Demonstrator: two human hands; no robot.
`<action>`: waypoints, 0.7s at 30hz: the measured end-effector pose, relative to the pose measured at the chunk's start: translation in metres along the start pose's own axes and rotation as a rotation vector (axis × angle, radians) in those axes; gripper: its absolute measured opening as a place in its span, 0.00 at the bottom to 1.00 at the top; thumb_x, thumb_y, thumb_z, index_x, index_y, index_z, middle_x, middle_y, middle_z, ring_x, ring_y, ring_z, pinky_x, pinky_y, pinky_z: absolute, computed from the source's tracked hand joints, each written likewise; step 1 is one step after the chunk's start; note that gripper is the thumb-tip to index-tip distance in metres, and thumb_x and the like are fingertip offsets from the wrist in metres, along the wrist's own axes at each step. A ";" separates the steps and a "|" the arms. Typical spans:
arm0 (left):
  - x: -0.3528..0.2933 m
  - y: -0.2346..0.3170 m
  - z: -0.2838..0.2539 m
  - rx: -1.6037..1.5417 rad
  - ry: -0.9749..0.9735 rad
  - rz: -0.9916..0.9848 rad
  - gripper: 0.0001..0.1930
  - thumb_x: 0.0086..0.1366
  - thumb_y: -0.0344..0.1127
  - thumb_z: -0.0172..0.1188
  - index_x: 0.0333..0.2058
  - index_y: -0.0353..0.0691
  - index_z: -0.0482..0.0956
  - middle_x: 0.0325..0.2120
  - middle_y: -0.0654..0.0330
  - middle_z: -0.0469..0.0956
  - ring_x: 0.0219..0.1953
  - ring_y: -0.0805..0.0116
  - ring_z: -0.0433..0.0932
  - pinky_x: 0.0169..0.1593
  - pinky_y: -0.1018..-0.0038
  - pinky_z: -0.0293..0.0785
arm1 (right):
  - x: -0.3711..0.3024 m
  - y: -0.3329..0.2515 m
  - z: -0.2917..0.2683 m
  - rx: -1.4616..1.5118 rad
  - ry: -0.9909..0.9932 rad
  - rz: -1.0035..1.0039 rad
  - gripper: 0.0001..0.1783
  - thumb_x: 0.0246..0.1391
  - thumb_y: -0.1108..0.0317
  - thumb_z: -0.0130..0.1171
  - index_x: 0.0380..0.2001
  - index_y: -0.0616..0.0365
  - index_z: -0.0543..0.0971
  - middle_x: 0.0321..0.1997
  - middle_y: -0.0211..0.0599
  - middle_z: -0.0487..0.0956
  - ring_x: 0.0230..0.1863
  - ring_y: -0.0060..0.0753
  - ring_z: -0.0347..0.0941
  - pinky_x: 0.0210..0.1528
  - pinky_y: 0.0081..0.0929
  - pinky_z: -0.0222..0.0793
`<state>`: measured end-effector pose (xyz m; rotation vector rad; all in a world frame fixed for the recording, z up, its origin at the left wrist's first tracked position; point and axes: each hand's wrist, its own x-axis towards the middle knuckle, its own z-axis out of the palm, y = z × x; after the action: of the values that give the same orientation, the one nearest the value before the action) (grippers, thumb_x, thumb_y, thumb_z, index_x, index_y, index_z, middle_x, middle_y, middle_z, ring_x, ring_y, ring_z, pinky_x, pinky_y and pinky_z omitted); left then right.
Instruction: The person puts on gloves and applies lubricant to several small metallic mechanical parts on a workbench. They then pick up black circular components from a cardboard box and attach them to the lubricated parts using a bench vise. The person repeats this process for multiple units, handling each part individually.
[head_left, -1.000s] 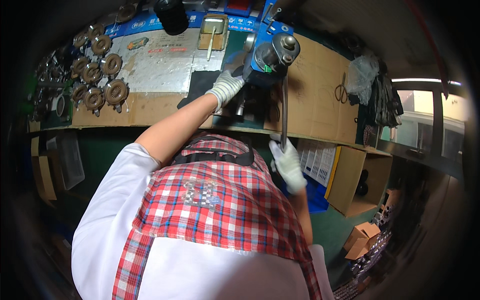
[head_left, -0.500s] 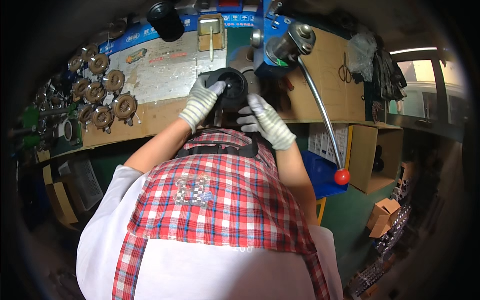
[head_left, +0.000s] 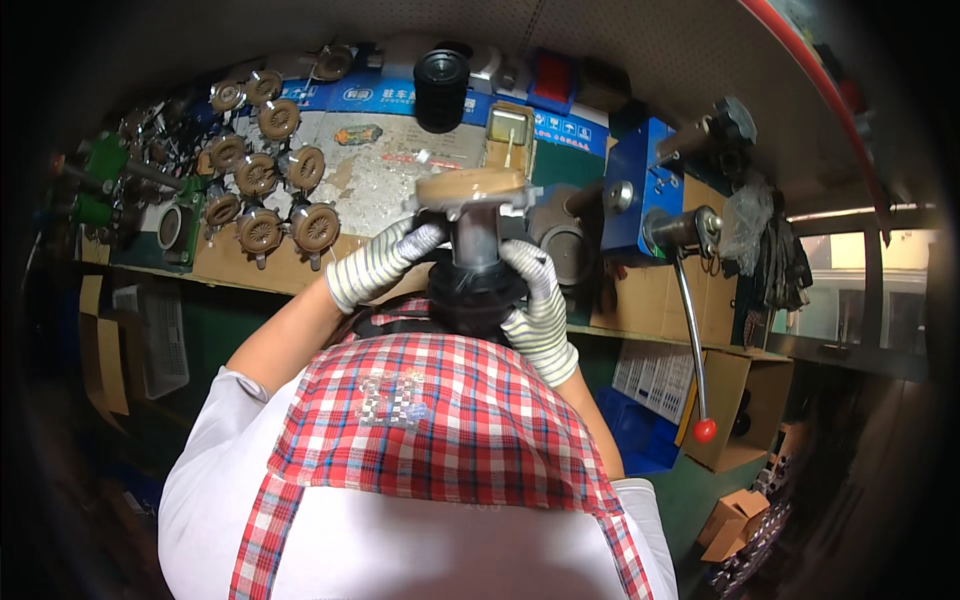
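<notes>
Half a second ago the left hand (head_left: 392,262) held a black part face up beside the press, with the right hand open next to it. Now both hands have a motor-like assembly (head_left: 476,238) over the worktop's (head_left: 655,300) near edge, left of the blue lever press (head_left: 632,200). A broad brown wheel (head_left: 470,187) caps its far end; a grey cylinder forms its middle and a black round body (head_left: 475,293) its near end. The press's round base (head_left: 567,250) now shows bare on the right. The lever (head_left: 691,345), gripped by the right hand (head_left: 540,312) a second ago, hangs free, its red knob (head_left: 705,431) low beyond the worktop edge. That suggests the work has passed from pressing to handling and turning the assembly.

The left fingers are curled against the assembly's left side, just below the brown wheel, thumb inward toward the cylinder. The right fingers are bent around its right side, with the thumb lower, by the black body. Both grips are part-closed, as wide as the piece between them; blur and the assembly itself hide the exact contacts. Similar brown wheels (head_left: 314,227) stand farther left, well apart from the fingers.
</notes>
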<state>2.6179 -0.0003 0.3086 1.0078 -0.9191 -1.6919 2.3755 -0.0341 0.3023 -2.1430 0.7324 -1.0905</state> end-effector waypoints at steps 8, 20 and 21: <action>0.006 0.004 -0.015 0.047 0.017 0.026 0.35 0.62 0.51 0.68 0.62 0.37 0.68 0.52 0.60 0.76 0.53 0.72 0.73 0.58 0.70 0.70 | -0.006 0.008 0.026 -0.030 0.032 -0.052 0.33 0.45 0.66 0.70 0.57 0.55 0.73 0.55 0.48 0.74 0.55 0.52 0.73 0.58 0.42 0.70; 0.034 -0.056 0.038 0.263 0.148 0.111 0.31 0.62 0.45 0.70 0.57 0.33 0.70 0.46 0.55 0.80 0.48 0.67 0.78 0.53 0.68 0.74 | -0.068 0.016 -0.006 0.118 -0.090 0.458 0.62 0.48 0.50 0.71 0.74 0.56 0.42 0.75 0.51 0.50 0.75 0.53 0.51 0.74 0.43 0.51; 0.039 -0.073 0.038 0.289 0.194 0.107 0.33 0.61 0.48 0.70 0.56 0.31 0.69 0.45 0.52 0.81 0.47 0.64 0.79 0.52 0.66 0.75 | -0.070 0.011 -0.013 0.213 -0.099 0.526 0.62 0.49 0.51 0.71 0.75 0.55 0.41 0.75 0.51 0.50 0.75 0.53 0.51 0.75 0.46 0.49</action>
<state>2.5498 -0.0118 0.2495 1.2656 -1.0873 -1.3703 2.3270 0.0048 0.2651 -1.6758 1.0092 -0.7368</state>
